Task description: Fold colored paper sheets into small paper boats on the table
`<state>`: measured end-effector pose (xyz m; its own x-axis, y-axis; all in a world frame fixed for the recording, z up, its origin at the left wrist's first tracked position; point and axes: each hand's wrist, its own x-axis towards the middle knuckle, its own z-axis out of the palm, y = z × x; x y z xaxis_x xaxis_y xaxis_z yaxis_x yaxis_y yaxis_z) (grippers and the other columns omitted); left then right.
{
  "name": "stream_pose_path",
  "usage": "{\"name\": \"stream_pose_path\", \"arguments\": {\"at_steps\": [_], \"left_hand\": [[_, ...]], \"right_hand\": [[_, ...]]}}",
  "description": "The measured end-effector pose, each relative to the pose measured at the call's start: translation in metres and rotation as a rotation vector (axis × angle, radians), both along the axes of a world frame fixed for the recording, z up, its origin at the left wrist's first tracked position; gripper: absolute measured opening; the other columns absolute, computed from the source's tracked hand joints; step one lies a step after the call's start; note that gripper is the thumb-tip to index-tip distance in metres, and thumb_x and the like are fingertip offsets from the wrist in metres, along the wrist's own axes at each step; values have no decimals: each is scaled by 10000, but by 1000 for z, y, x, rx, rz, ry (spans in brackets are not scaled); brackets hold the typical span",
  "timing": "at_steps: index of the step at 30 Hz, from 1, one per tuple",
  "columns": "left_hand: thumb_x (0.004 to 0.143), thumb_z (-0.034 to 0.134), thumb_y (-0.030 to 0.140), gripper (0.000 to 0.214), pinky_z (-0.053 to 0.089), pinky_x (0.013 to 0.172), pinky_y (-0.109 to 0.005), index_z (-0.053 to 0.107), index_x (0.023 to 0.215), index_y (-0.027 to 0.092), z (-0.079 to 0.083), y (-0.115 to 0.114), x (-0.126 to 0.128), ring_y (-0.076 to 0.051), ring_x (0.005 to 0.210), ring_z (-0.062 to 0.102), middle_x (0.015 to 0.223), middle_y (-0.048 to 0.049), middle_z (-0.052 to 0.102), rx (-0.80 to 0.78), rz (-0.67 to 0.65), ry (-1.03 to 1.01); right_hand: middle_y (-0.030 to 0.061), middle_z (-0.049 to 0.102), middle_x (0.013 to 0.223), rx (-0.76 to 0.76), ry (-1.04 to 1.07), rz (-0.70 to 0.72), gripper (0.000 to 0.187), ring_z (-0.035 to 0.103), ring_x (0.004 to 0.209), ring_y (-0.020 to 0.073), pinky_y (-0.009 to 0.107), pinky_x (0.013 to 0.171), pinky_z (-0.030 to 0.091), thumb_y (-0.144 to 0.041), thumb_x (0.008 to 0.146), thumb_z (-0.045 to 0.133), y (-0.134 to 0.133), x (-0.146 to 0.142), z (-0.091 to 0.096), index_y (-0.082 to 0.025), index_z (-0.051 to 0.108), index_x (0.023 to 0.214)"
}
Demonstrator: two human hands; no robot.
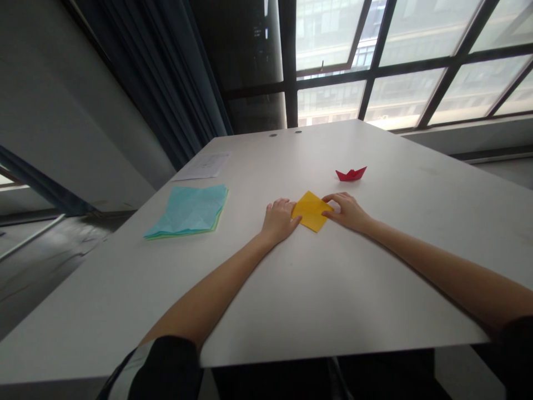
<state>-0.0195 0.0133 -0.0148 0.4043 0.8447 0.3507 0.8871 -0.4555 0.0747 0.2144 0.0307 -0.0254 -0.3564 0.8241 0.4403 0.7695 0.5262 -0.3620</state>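
A small yellow square of folded paper (311,211) lies on the white table with one corner pointing away from me. My left hand (280,220) grips its left corner, the thumb on top and the fingers curled behind. At the opposite corner, my right hand (346,211) pinches the paper between thumb and fingers. The undersides of the paper and some fingertips are hidden. Just beyond my right hand sits a red paper boat (351,175), touched by neither hand.
A stack of blue and green paper sheets (191,210) lies to the left, with a printed white sheet (204,165) behind it. The white table (291,311) reaches back toward tall windows (333,100). A dark blue curtain (166,83) hangs at the far left.
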Motion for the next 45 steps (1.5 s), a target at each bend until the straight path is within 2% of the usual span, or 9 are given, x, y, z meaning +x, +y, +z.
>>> {"name": "stream_pose_path", "arguments": {"at_steps": [4, 7, 12, 19, 28, 32, 38, 42, 45], "left_hand": [[803, 508, 385, 380, 322, 948, -380, 516, 1119, 175, 2, -3, 2, -226, 1108, 434, 1162, -85, 542, 77, -32, -24], [797, 512, 326, 295, 345, 915, -363, 554, 1043, 168, 4, -5, 2, -219, 1060, 454, 1113, -81, 559, 107, -57, -29], [774, 494, 195, 166, 390, 823, -338, 637, 859, 191, 7, -6, 1, -208, 975, 478, 1034, -59, 587, 74, -84, 22], [820, 455, 247, 212, 411, 761, -337, 654, 823, 174, 8, -8, 6, -204, 869, 505, 865, -69, 620, 55, -94, 57], [872, 402, 260, 276, 433, 799, -292, 622, 1027, 198, 7, -8, 11, -171, 900, 522, 967, -57, 596, -26, -262, 36], [866, 396, 281, 289, 429, 766, -307, 625, 1023, 202, 11, -10, 11, -185, 890, 520, 952, -65, 590, 1, -213, 88], [819, 446, 387, 304, 403, 696, -336, 648, 791, 162, 18, -14, 11, -212, 820, 544, 842, -87, 592, 33, -77, 199], [804, 453, 470, 370, 386, 718, -355, 640, 797, 151, 19, -13, 7, -226, 811, 555, 812, -100, 597, 28, 59, 186], [816, 439, 464, 370, 381, 730, -361, 634, 827, 149, 17, -11, 2, -236, 843, 549, 846, -109, 600, 35, 149, 151]], "right_hand": [[66, 654, 957, 40, 42, 47, 237, 551, 921, 254, 416, 832, 409, -328, 735, 589, -1, 0, 0, -198, 582, 933], [63, 650, 910, 51, 31, 113, 146, 552, 870, 232, 386, 804, 417, -206, 745, 525, -1, 0, -1, -197, 598, 871], [44, 659, 902, 28, -12, 231, 310, 550, 879, 204, 355, 817, 415, -48, 707, 414, -1, 1, -3, -206, 640, 849], [66, 672, 888, 62, -46, 232, 206, 562, 858, 215, 372, 809, 428, -157, 765, 476, -7, -6, 1, -188, 661, 851], [100, 615, 993, 40, -160, 252, 320, 549, 892, 223, 390, 822, 410, -325, 849, 450, -14, -14, 6, -211, 631, 1088], [99, 595, 997, 42, -200, 226, 332, 539, 891, 221, 386, 821, 394, -343, 854, 440, -15, -13, 6, -225, 633, 1096], [76, 626, 871, 72, -192, 147, 278, 541, 828, 201, 347, 761, 380, -346, 847, 452, -18, -11, 10, -215, 689, 911], [72, 640, 821, 100, -202, 63, 270, 537, 798, 206, 349, 735, 368, -382, 829, 479, -18, -10, 13, -199, 667, 765], [68, 646, 824, 75, -201, 26, 268, 540, 795, 210, 353, 736, 369, -415, 812, 500, -17, -9, 13, -200, 652, 766]]}}
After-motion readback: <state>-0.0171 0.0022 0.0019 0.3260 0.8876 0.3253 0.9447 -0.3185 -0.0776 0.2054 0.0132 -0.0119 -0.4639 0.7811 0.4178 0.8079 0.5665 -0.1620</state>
